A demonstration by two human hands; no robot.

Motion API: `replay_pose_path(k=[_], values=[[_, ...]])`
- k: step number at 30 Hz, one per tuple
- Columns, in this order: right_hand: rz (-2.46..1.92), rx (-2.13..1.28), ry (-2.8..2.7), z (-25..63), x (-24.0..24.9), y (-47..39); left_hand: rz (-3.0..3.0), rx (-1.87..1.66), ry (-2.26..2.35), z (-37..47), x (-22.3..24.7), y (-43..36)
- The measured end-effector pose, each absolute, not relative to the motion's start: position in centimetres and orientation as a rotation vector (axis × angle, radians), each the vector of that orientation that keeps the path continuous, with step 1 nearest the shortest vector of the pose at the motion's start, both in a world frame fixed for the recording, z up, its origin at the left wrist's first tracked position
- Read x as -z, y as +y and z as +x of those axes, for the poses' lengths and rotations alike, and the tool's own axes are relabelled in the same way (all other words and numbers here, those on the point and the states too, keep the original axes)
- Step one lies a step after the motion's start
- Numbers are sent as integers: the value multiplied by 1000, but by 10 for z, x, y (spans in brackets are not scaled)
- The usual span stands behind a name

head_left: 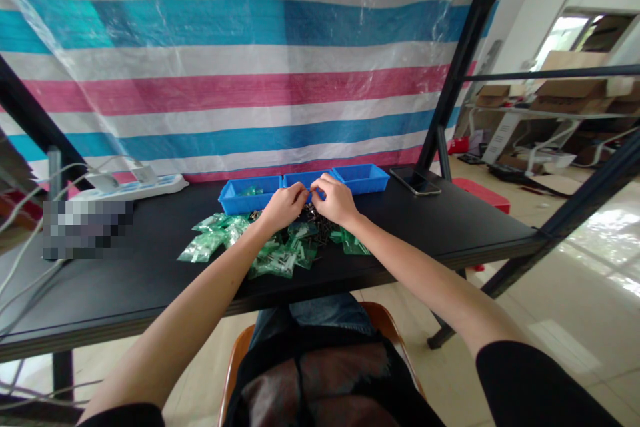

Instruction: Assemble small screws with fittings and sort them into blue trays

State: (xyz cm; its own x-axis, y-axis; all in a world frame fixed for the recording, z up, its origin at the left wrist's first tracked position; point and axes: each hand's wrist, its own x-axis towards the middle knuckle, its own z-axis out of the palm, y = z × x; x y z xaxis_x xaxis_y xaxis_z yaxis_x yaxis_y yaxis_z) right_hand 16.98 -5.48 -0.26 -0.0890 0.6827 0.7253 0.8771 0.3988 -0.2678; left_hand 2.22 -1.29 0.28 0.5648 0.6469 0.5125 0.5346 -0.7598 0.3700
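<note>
My left hand (pixel 286 207) and my right hand (pixel 334 199) meet above the middle of the black table, fingertips pinched close together. Whatever lies between the fingertips is too small to make out. Below them spreads a pile of small dark metal screws (pixel 316 227), partly hidden by the hands. Green-tinted plastic bags (pixel 280 259) with small pale parts inside lie in front and to the left, and another green bag (pixel 353 241) is under my right wrist. Just behind the hands stand joined blue trays (pixel 361 178); the left one (pixel 230 199) holds some green bags.
A phone (pixel 415 181) lies right of the trays. At the left are a white power strip (pixel 150 188) with plugs and cables, and a blurred-out object (pixel 85 230). Black frame posts (pixel 453 73) flank the table; a striped plastic sheet (pixel 240 80) hangs behind.
</note>
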Motion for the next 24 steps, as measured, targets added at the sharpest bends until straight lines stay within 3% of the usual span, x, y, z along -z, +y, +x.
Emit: replay_pose_path(k=[18,24], values=[[-1168,245,-1736,168,-4,-62,2573,-977,973,21,0,-11],[-1289,250,-1824,166,0,-59,2586,-967,990,22,0,-12]])
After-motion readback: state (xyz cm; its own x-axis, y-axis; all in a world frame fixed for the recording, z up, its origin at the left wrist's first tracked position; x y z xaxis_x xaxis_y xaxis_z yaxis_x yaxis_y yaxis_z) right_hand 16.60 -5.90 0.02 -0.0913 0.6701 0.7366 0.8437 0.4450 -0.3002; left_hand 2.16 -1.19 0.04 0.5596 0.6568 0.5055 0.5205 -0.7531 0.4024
